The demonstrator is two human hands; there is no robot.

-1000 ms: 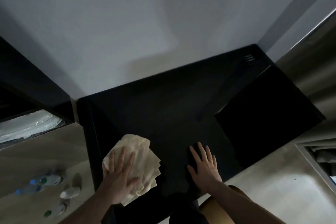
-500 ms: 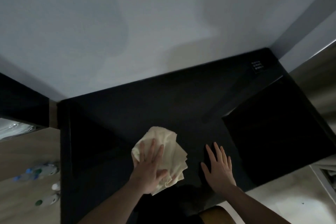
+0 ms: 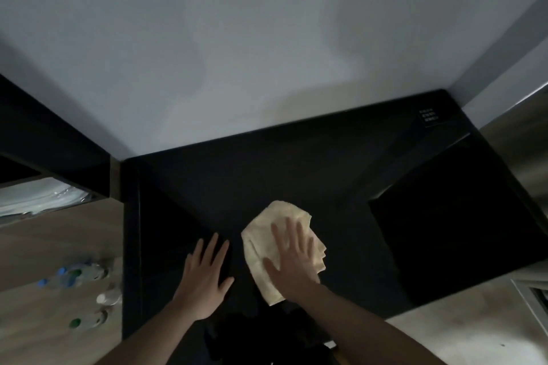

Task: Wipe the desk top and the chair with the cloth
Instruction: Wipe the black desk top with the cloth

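Observation:
A cream cloth (image 3: pixel 264 236) lies crumpled on the black desk top (image 3: pixel 267 175), near its front edge. My right hand (image 3: pixel 292 261) presses flat on the cloth with fingers spread and straight. Just left of the cloth, my left hand (image 3: pixel 206 275) rests palm down on the bare desk top, fingers straight, apart from the cloth. A dark shape (image 3: pixel 255 338) sits below the desk's front edge between my arms; I cannot tell what it is in the dim light.
A pale wall (image 3: pixel 267 38) runs behind the desk. A black panel (image 3: pixel 450 234) fills the right side of the desk. Several plastic bottles (image 3: pixel 74 275) lie on the wood floor to the left. A dark unit (image 3: pixel 44 139) stands at far left.
The cloth was under my left hand and slid right along the desk. Now my right hand presses it, and my left hand lies bare on the desk.

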